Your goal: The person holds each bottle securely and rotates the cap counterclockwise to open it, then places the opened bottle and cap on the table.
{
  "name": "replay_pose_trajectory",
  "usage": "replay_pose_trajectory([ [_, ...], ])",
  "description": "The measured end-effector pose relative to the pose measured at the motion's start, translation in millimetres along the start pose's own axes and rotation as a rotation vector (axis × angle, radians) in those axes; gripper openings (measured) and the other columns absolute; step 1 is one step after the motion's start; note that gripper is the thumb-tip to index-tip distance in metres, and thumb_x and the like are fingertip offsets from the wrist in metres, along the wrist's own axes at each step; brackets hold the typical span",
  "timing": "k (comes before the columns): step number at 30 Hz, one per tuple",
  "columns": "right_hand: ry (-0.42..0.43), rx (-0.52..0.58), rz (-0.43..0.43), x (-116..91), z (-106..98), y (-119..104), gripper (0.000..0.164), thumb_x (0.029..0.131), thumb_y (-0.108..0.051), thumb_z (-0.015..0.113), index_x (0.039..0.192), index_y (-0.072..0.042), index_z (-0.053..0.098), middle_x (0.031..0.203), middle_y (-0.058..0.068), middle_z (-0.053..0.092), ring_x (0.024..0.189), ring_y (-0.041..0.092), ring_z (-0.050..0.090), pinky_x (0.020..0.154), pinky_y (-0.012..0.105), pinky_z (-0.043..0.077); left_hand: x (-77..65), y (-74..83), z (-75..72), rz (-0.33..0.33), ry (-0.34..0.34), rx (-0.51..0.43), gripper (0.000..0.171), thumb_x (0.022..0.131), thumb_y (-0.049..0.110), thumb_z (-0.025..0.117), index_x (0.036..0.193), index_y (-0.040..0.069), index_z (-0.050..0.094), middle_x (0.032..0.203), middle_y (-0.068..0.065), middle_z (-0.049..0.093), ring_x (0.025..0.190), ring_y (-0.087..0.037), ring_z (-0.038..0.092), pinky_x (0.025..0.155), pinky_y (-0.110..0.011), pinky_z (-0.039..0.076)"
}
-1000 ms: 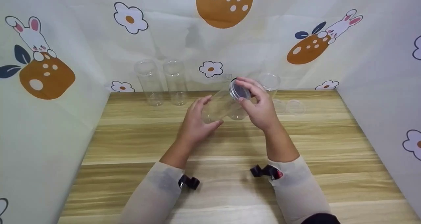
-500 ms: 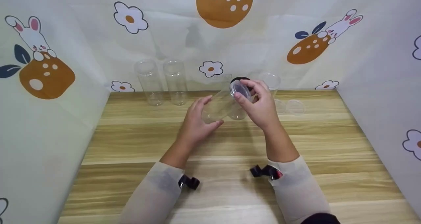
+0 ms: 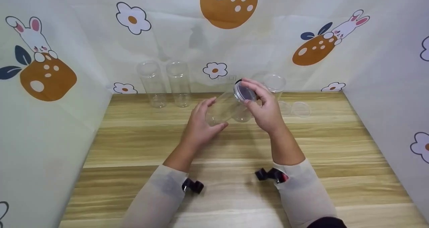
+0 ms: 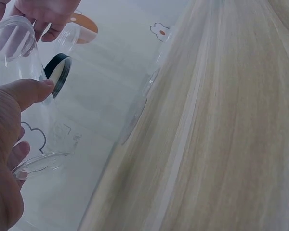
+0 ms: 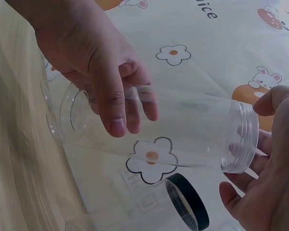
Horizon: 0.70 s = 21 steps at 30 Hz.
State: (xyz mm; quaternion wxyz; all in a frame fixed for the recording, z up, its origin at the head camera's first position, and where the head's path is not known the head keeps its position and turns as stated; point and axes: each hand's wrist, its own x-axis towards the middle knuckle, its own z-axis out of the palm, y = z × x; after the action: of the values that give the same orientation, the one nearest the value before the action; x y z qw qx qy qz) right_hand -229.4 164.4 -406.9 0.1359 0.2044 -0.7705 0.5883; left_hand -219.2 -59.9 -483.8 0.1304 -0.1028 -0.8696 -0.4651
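Note:
A clear plastic jar [image 3: 221,109] is tilted above the table, its mouth end up to the right. My left hand [image 3: 199,122] grips its lower part, thumb on the near side and fingers on the far side. My right hand [image 3: 268,112] holds a clear lid [image 3: 246,93] at the mouth, thumb and fingers around the edge. In the right wrist view the ridged rim of the lid [image 5: 245,137] sits over the jar's end, between the right thumb and fingers. Behind the held jar stands another jar with a black lid [image 5: 189,202], partly hidden in the head view.
Two clear jars [image 3: 152,85] stand upright at the back left, along the patterned backdrop. One more clear jar [image 3: 275,84] stands behind my right hand. Clear discs like lids [image 3: 301,109] lie on the wooden table [image 3: 231,154] to the right of it.
My right fingers shifted round the lid, drawing back and uncovering the black lid behind, then reaching over its edge again. My left hand and the jar have stayed in place.

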Motion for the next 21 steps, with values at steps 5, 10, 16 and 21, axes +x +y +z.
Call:
replay_pose_trajectory([
  [5,-0.009,0.022,-0.011,-0.2,0.1,0.2,0.053,0.088,0.003,0.057,0.137,-0.011,0.073,0.155,0.005,0.063,0.139,0.02,0.056,0.104,0.032,0.049,1.0,-0.5,0.3,0.007,-0.001,0.008,0.092,0.075,0.033,0.099,0.154,0.021,0.054,0.145,0.003,0.065,0.14,-0.023,0.058,0.123,-0.049,0.045],
  [10,0.0,-0.001,-0.011,0.5,-0.7,0.3,0.049,0.092,-0.006,0.063,0.139,-0.01,0.07,0.154,0.006,0.062,0.135,0.021,0.057,0.1,0.032,0.048,1.5,-0.6,0.3,0.002,0.001,0.007,0.092,0.075,0.033,0.098,0.154,0.021,0.054,0.145,0.004,0.064,0.14,-0.022,0.057,0.123,-0.049,0.045],
  [16,0.08,-0.052,0.057,2.5,-1.3,1.7,0.049,0.095,-0.031,0.076,0.139,-0.011,0.07,0.138,0.008,0.065,0.111,0.018,0.058,0.08,0.023,0.047,0.9,-0.2,0.6,-0.01,-0.003,0.008,0.091,0.075,0.034,0.098,0.154,0.023,0.054,0.145,0.005,0.063,0.14,-0.022,0.057,0.123,-0.049,0.045],
  [21,0.092,-0.097,0.121,3.2,-0.7,3.0,0.048,0.092,-0.034,0.082,0.134,-0.013,0.073,0.127,0.006,0.064,0.101,0.017,0.055,0.072,0.022,0.045,0.8,-1.0,0.8,-0.011,-0.003,0.009,0.092,0.075,0.034,0.098,0.154,0.022,0.054,0.146,0.005,0.063,0.14,-0.022,0.057,0.123,-0.049,0.046],
])
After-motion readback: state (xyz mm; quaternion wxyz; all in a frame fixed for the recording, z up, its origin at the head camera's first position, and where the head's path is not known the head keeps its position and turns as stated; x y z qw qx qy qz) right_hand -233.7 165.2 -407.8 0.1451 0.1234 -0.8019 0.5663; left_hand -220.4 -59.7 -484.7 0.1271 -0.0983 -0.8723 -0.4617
